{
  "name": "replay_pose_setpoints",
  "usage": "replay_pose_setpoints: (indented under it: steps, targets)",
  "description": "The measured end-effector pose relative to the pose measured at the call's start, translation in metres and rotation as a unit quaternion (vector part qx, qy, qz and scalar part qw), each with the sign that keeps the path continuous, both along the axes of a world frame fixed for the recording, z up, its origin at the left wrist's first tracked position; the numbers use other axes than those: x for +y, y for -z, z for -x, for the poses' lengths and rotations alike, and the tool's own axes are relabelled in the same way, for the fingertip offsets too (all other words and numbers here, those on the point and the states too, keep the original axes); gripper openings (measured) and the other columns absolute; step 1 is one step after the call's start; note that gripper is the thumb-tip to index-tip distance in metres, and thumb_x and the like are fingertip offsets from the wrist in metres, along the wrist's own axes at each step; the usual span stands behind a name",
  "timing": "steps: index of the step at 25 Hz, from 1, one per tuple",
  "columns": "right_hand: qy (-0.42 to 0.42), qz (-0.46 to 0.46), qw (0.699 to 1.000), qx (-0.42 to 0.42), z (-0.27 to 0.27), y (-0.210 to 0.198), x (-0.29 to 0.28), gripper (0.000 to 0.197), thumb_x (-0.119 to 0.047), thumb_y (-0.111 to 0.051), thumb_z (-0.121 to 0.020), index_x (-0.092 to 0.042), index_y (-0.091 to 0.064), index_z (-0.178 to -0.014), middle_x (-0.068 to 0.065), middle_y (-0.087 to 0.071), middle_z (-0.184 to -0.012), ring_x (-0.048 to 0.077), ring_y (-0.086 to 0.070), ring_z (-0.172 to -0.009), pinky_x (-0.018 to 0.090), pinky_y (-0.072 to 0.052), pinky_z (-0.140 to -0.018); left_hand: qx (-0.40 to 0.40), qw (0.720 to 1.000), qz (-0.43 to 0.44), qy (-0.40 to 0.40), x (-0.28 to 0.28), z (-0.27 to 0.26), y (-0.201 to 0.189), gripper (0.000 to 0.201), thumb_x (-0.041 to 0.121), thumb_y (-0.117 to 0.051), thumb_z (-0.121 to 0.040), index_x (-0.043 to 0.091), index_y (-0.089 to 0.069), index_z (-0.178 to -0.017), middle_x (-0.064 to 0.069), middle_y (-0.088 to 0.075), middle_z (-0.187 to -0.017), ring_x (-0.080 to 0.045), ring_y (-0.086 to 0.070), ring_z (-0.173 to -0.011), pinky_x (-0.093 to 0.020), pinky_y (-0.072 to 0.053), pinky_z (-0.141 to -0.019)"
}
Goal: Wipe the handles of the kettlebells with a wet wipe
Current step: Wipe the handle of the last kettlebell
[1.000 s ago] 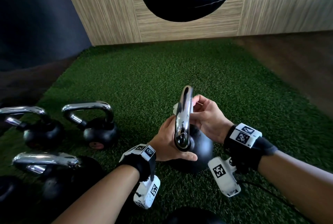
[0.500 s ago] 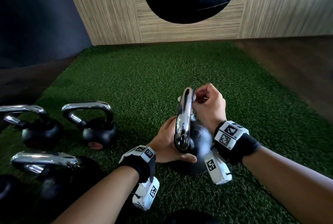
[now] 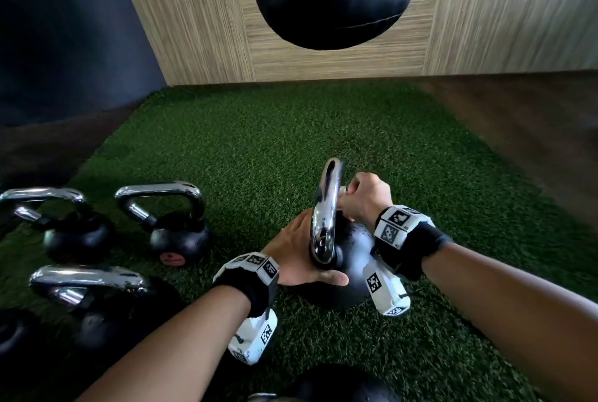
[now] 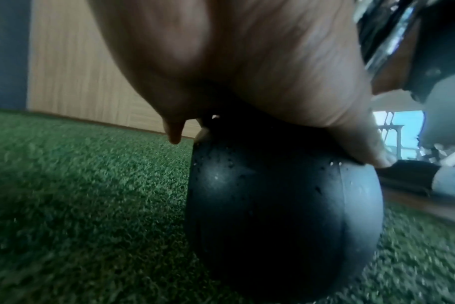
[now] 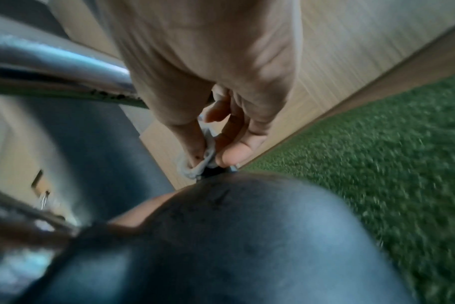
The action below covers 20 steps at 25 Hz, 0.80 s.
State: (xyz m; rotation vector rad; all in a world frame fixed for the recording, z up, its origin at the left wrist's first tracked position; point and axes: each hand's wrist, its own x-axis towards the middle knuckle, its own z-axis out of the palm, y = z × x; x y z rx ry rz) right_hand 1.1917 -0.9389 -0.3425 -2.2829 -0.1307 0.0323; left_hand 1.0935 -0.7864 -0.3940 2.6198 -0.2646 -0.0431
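The kettlebell (image 3: 352,259) stands upright on the green turf (image 3: 259,142) straight in front of me, its chrome handle (image 3: 325,210) turned edge-on, so the loop runs away from me and rises above the black ball. My right hand (image 3: 365,201) sits just to the handle's right, near its top and far side, fingers curled and pinching a bunched pale wet wipe (image 5: 195,164) close to the metal; it is the hand placed to rub. My left hand (image 3: 301,252) lies on the ball's left shoulder, its thumb flat across the front; its fingers are hidden behind the ball. The handle is bright and mirror-like, with dark pitting underneath; the ball is matte and speckled. Three more kettlebells (image 3: 174,223) wait well to my left.
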Motion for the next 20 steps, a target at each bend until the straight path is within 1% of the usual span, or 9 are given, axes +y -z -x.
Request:
replay_pose_setpoints:
  steps: [2,5,7,9,11,14,16,18,20]
  targets:
    - [-0.036,0.024,0.998,-0.038,0.007,-0.006,0.001,0.022,-0.027,-0.073,-0.077,-0.015,-0.058,-0.088,-0.002,-0.059,-0.077,0.023,-0.060,-0.077,0.023,-0.041,-0.062,0.035,0.999,-0.020,-0.001,-0.003,0.006,-0.014,0.119,0.085,-0.076,-0.052,0.026,-0.036,-0.147,0.007,-0.047,-0.145,-0.014,-0.044,-0.138,-0.039,-0.037,-0.117]
    - [-0.065,0.026,0.994,-0.082,0.007,-0.027,-0.004,0.036,-0.017,-0.065,-0.088,-0.006,-0.049,-0.119,0.011,-0.061,-0.090,0.029,-0.059,-0.077,0.031,-0.043,-0.066,0.083,0.995,-0.032,0.043,-0.009,0.017,-0.041,0.074,0.069,-0.081,-0.062,0.030,-0.059,-0.121,0.008,-0.062,-0.125,-0.014,-0.058,-0.121,-0.041,-0.046,-0.109]
    - [-0.117,0.030,0.983,-0.135,0.000,-0.046,-0.009,0.047,-0.009,-0.063,-0.088,-0.014,-0.049,-0.133,0.013,-0.066,-0.088,0.029,-0.061,-0.072,0.029,-0.045,-0.065,0.056,0.997,0.023,0.057,-0.006,0.030,-0.060,0.059,0.071,-0.077,-0.067,0.050,-0.054,-0.117,0.027,-0.064,-0.113,0.006,-0.062,-0.107,-0.038,-0.049,-0.106]
    - [-0.226,0.116,0.951,-0.176,-0.008,-0.067,-0.014,0.061,-0.006,-0.063,-0.089,-0.027,-0.051,-0.144,0.012,-0.073,-0.106,0.028,-0.070,-0.088,0.027,-0.054,-0.077,-0.003,0.993,0.114,0.011,-0.010,0.041,-0.081,0.081,0.078,-0.076,-0.063,0.066,-0.033,-0.130,0.039,-0.059,-0.114,0.020,-0.054,-0.104,-0.027,-0.043,-0.103]
    - [-0.298,0.217,0.908,-0.199,-0.011,-0.079,-0.013,0.054,-0.006,-0.061,-0.093,-0.031,-0.057,-0.140,0.006,-0.071,-0.116,0.025,-0.071,-0.101,0.029,-0.056,-0.085,-0.073,0.992,0.102,-0.024,-0.019,0.046,-0.094,0.093,0.083,-0.074,-0.059,0.060,-0.029,-0.136,0.032,-0.059,-0.120,0.014,-0.056,-0.107,-0.023,-0.046,-0.097]
    - [-0.301,0.253,0.892,-0.223,-0.008,-0.080,-0.009,0.020,-0.013,-0.060,-0.091,-0.022,-0.074,-0.102,-0.009,-0.058,-0.080,0.025,-0.070,-0.086,0.020,-0.043,-0.060,-0.123,0.991,0.024,-0.045,-0.033,0.041,-0.101,0.076,0.052,-0.080,-0.065,0.037,-0.042,-0.130,0.016,-0.066,-0.106,-0.002,-0.066,-0.092,-0.027,-0.059,-0.084]
    - [-0.292,0.262,0.891,-0.229,-0.007,-0.081,-0.009,0.012,-0.015,-0.061,-0.090,-0.019,-0.072,-0.090,-0.009,-0.053,-0.073,0.022,-0.068,-0.076,0.018,-0.035,-0.052,-0.104,0.992,0.057,-0.052,-0.033,0.038,-0.102,0.071,0.034,-0.081,-0.062,0.038,-0.048,-0.125,0.010,-0.071,-0.089,-0.004,-0.069,-0.078,-0.030,-0.062,-0.075]
    - [-0.284,0.284,0.888,-0.222,-0.006,-0.084,-0.010,0.012,-0.015,-0.060,-0.089,-0.020,-0.071,-0.088,-0.005,-0.059,-0.074,0.021,-0.067,-0.073,0.020,-0.039,-0.054,-0.076,0.992,0.083,-0.048,-0.027,0.038,-0.105,0.084,0.033,-0.084,-0.060,0.042,-0.046,-0.135,0.010,-0.073,-0.086,-0.004,-0.071,-0.075,-0.031,-0.061,-0.074]
    - [-0.267,0.294,0.893,-0.210,-0.005,-0.085,-0.012,0.011,-0.011,-0.062,-0.086,-0.020,-0.069,-0.084,-0.003,-0.062,-0.073,0.023,-0.068,-0.073,0.023,-0.044,-0.059,-0.043,0.998,0.037,-0.030,-0.018,0.035,-0.115,0.099,0.041,-0.088,-0.056,0.047,-0.039,-0.141,0.011,-0.074,-0.096,-0.006,-0.071,-0.084,-0.034,-0.061,-0.078]
